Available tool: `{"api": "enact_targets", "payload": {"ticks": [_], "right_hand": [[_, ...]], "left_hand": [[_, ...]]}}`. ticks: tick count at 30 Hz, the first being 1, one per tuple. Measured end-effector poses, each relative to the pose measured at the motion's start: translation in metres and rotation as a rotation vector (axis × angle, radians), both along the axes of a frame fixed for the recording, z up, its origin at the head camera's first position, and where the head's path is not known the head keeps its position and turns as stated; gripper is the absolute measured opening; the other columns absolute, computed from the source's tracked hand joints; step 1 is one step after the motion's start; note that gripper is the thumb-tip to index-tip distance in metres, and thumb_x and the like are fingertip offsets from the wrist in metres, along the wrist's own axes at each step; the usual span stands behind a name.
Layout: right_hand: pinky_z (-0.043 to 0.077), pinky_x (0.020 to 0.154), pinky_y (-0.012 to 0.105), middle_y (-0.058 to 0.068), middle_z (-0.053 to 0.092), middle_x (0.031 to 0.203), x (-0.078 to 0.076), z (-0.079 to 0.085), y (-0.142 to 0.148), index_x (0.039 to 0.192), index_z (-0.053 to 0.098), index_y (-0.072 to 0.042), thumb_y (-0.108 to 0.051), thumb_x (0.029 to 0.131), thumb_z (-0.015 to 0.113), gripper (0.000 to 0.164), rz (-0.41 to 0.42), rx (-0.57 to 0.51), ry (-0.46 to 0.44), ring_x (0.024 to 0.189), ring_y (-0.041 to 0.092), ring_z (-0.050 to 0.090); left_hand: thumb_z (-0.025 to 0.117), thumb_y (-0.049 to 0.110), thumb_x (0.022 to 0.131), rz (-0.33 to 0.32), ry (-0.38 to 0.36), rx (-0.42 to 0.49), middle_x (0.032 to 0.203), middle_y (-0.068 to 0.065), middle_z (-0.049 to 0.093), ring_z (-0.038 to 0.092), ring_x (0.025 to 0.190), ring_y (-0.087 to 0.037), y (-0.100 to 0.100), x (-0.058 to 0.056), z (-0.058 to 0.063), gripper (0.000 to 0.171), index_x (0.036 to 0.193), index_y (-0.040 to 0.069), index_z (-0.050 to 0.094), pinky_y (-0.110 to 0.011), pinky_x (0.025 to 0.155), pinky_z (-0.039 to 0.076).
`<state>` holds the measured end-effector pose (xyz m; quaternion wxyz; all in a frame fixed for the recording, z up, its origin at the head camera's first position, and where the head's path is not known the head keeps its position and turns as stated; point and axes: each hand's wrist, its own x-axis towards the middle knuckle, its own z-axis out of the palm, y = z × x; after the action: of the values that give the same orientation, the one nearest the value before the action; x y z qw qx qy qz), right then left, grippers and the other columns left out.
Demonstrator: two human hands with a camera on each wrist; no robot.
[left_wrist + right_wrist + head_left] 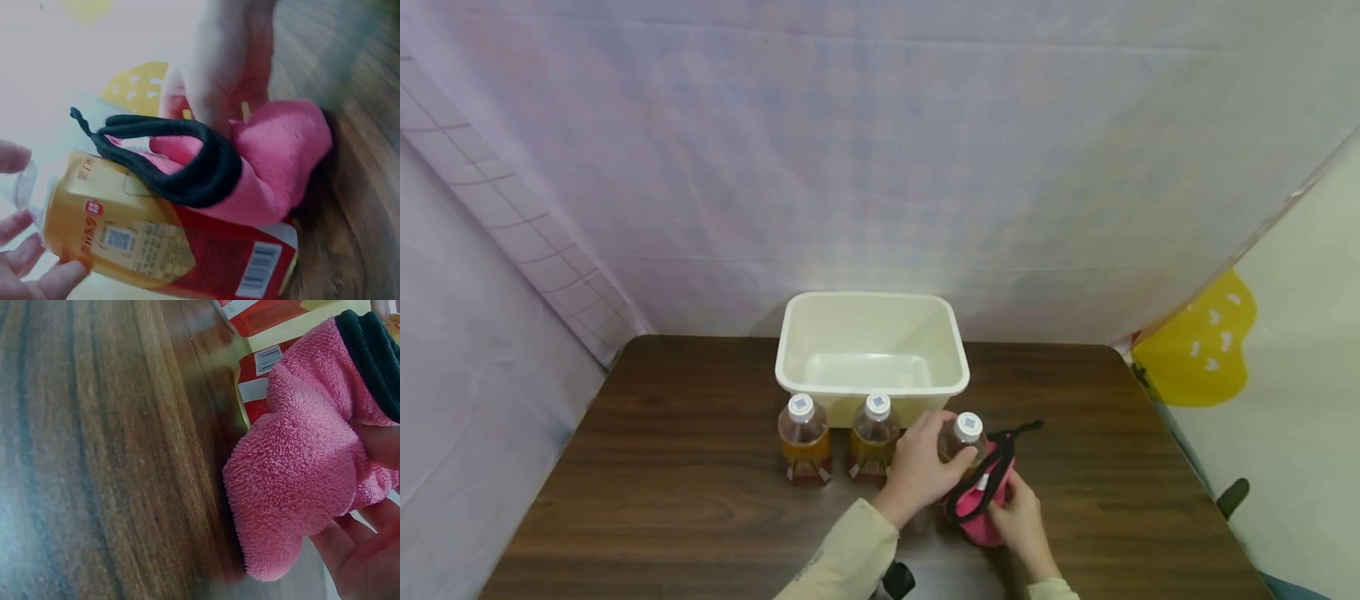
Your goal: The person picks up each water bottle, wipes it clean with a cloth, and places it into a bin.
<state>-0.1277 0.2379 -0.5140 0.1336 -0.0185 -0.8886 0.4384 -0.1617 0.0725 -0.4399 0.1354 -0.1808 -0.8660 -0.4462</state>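
Note:
My left hand (922, 467) grips a plastic bottle with a white cap (969, 427) around its upper part. In the left wrist view the bottle's gold and red label (156, 244) shows down to its base. A fuzzy pink drawstring pouch (300, 462) with a black rim (219, 181) is in the grasp of my right hand (1022, 515), pinched at its side. The pouch lies against the bottle's near right side, its mouth tilted toward the bottle; the bottle is outside it. Two similar bottles, one at left (806, 450) and one in the middle (875, 446), stand upright beside my left hand.
Behind the bottles, a white rectangular tub (872, 390) stands at the back of the dark wooden table (685, 467). Pale cloth hangs (865, 167) surround the table's back and sides. A small black object (898, 579) shows by my left sleeve.

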Motion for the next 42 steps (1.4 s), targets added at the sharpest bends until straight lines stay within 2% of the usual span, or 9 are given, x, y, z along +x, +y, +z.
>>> {"api": "enact_targets", "payload": {"ticks": [5,8,11,16,20,27,34,40,42], "right_hand": [[0.05,0.06,0.021,0.021,0.065,0.084,0.0,0.0,-0.002,0.099,0.059,0.008,0.013,0.066,0.065,0.035,-0.007,-0.003,-0.005,0.073,0.009,0.058],[0.051,0.062,0.022,0.021,0.066,0.085,0.002,0.002,-0.002,0.1,0.059,0.008,0.011,0.067,0.066,0.033,-0.002,-0.007,-0.007,0.074,0.008,0.059],[0.051,0.063,0.022,0.021,0.066,0.084,0.005,0.008,-0.001,0.1,0.059,0.009,0.01,0.069,0.067,0.032,0.01,-0.011,-0.002,0.073,0.005,0.058],[0.052,0.063,0.021,0.022,0.065,0.085,0.011,0.02,0.002,0.1,0.058,0.011,0.013,0.068,0.066,0.033,0.044,-0.059,0.053,0.075,-0.003,0.055],[0.05,0.063,0.014,0.024,0.064,0.085,0.012,0.03,0.004,0.098,0.058,0.012,0.016,0.067,0.065,0.032,0.081,-0.095,0.133,0.078,-0.008,0.053],[0.049,0.062,0.011,0.024,0.062,0.088,0.01,0.052,0.007,0.099,0.058,0.012,0.018,0.066,0.066,0.034,0.109,-0.075,0.226,0.082,-0.009,0.053],[0.049,0.062,0.012,-0.001,0.061,0.088,0.006,0.073,0.006,0.098,0.059,0.01,0.019,0.065,0.066,0.035,0.144,-0.046,0.279,0.085,-0.009,0.053],[0.051,0.062,0.015,0.02,0.064,0.093,0.002,0.081,0.005,0.102,0.059,0.009,0.016,0.067,0.067,0.036,0.152,-0.009,0.267,0.088,-0.008,0.052],[0.051,0.063,0.016,0.022,0.064,0.096,0.001,0.082,0.004,0.102,0.06,0.008,0.015,0.068,0.068,0.036,0.151,0.005,0.256,0.089,-0.008,0.052]], "left_hand": [[0.073,0.047,0.069,0.066,-0.064,0.029,0.098,0.001,0.061,0.06,0.088,-0.017,0.005,0.0,0.002,0.05,0.104,0.014,0.059,-0.026,0.072,0.048],[0.075,0.047,0.066,0.108,-0.061,0.013,0.096,0.002,0.061,0.06,0.085,-0.016,0.007,0.0,0.001,0.049,0.101,0.015,0.059,-0.026,0.07,0.048],[0.076,0.043,0.067,0.115,-0.057,0.009,0.097,0.003,0.057,0.057,0.086,-0.015,0.007,-0.001,0.001,0.046,0.1,0.015,0.061,-0.026,0.069,0.047],[0.078,0.037,0.068,0.052,-0.016,0.034,0.095,0.001,0.054,0.051,0.087,-0.013,0.005,-0.003,0.0,0.041,0.098,0.013,0.065,-0.022,0.073,0.043],[0.078,0.031,0.069,0.005,0.041,0.034,0.095,0.002,0.059,0.054,0.088,-0.013,0.002,-0.004,0.0,0.038,0.099,0.012,0.064,-0.023,0.077,0.044],[0.077,0.025,0.07,-0.053,0.055,0.06,0.096,0.0,0.063,0.059,0.091,-0.014,-0.003,-0.006,-0.001,0.036,0.098,0.012,0.06,-0.024,0.082,0.047],[0.077,0.021,0.071,-0.087,0.067,0.034,0.097,0.0,0.061,0.057,0.091,-0.011,-0.007,-0.007,0.0,0.032,0.099,0.009,0.066,-0.021,0.081,0.046],[0.074,0.018,0.074,-0.101,0.064,0.017,0.099,-0.001,0.065,0.059,0.089,-0.009,-0.011,-0.007,0.005,0.035,0.105,0.014,0.06,-0.021,0.079,0.047],[0.074,0.018,0.074,-0.1,0.046,0.025,0.098,-0.001,0.065,0.059,0.087,-0.01,-0.012,-0.007,0.005,0.034,0.104,0.015,0.058,-0.021,0.076,0.047]]}}
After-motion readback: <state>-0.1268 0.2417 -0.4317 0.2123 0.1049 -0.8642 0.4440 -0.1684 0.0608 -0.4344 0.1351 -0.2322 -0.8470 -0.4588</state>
